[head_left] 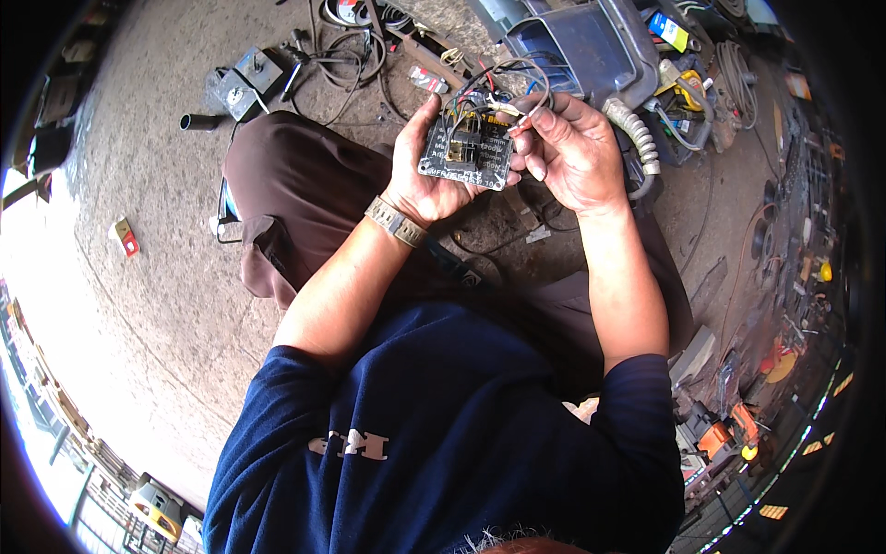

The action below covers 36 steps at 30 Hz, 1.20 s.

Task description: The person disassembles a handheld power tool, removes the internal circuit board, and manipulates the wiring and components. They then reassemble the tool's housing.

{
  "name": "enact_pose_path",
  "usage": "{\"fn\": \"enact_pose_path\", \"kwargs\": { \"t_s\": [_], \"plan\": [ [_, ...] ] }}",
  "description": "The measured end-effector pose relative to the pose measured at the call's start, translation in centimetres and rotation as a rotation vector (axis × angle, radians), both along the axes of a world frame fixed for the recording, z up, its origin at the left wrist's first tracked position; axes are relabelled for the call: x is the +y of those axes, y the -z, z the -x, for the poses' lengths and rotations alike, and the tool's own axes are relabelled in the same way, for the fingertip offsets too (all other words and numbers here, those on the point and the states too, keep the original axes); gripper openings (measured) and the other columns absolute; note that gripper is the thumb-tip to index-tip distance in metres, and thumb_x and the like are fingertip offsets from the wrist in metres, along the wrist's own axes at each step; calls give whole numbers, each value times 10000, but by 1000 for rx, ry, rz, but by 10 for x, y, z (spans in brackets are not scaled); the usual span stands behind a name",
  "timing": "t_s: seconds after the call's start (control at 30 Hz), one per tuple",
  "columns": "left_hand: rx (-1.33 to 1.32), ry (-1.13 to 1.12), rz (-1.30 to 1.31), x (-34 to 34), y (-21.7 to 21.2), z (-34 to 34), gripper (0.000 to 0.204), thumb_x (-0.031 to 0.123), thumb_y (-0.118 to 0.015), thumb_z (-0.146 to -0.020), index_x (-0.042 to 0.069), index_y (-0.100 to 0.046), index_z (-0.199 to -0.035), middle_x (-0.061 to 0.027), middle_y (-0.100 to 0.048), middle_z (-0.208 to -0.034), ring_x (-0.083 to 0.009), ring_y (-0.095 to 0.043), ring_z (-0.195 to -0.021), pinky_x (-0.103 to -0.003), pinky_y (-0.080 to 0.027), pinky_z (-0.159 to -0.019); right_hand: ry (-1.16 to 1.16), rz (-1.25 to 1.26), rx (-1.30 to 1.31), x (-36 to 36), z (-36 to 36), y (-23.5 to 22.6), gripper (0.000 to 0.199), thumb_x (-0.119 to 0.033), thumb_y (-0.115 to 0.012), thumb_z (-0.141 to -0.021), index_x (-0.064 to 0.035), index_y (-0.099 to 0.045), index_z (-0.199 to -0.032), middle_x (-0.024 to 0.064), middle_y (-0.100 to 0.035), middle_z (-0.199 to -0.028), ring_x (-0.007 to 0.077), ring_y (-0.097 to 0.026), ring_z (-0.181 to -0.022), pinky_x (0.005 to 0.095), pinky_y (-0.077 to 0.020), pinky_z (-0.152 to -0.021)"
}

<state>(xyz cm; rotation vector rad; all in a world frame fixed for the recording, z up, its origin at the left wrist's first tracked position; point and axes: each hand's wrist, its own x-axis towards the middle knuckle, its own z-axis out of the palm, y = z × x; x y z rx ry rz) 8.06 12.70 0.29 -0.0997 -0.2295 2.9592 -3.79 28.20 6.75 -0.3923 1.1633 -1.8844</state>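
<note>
A dark rectangular panel [469, 164] with pale printing and holes at its corners rests in my left hand [420, 166], thumb along its left edge and palm beneath. On the panel's face sits a small black switch-like block [464, 146] with wires running up from it. My right hand [572, 152] is at the panel's right side, thumb and fingers pinched on the end of a wire [528, 118]. That wire loops up from the bundle above the panel. Some right fingers touch or nearly touch the panel's edge; exactly where they meet is hard to see.
Beyond my hands stands an open blue-grey plastic housing [591, 51], with a ribbed grey hose [635, 138] beside it. Coiled cable [355, 55], a metal box [258, 72] and a short black tube [199, 122] lie on the floor at far left. Tools crowd the right.
</note>
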Motion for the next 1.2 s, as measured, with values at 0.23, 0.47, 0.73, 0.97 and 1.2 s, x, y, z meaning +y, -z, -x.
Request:
{"fn": "enact_pose_path", "kwargs": {
  "t_s": [0.23,0.47,0.73,0.97,1.2],
  "plan": [
    [9,2,50,0,-2,2,723,612,-374,-1042,-6,-531,-1383,-232,-633,-1278,-402,-664,-1120,-599,-584,-900,-5,28,24,0,-3,0,197,-134,-635,-1029,31,-699,-1116,114,-730,-903,125,-677,-670,227,-559,-545],
    [-36,6,98,1,-7,3,704,621,-389,-1034,20,-560,-1359,-202,-644,-1234,-371,-660,-1100,-593,-589,-866,-68,63,32,3,1,1,225,-139,-626,-1036,40,-698,-1152,121,-739,-935,120,-687,-726,222,-560,-555],
    [94,-2,-51,5,8,6,820,663,-331,-1026,-35,-501,-1422,-286,-612,-1316,-468,-659,-1124,-626,-568,-916,-53,59,17,2,1,-2,208,-132,-646,-1024,34,-712,-1130,102,-738,-913,118,-683,-717,223,-557,-553],
    [109,2,-52,5,9,5,798,644,-326,-1034,-31,-498,-1424,-288,-611,-1307,-492,-656,-1124,-613,-572,-917,-26,47,-6,0,-1,-3,194,-127,-650,-1020,30,-715,-1113,99,-735,-901,123,-683,-709,237,-562,-550],
    [106,-17,-18,7,7,3,806,657,-320,-1024,-14,-480,-1441,-252,-609,-1333,-462,-658,-1140,-577,-564,-952,-3,40,-46,1,1,2,172,-102,-639,-1021,33,-690,-1115,113,-729,-906,146,-701,-729,262,-581,-548]
  ]
}}
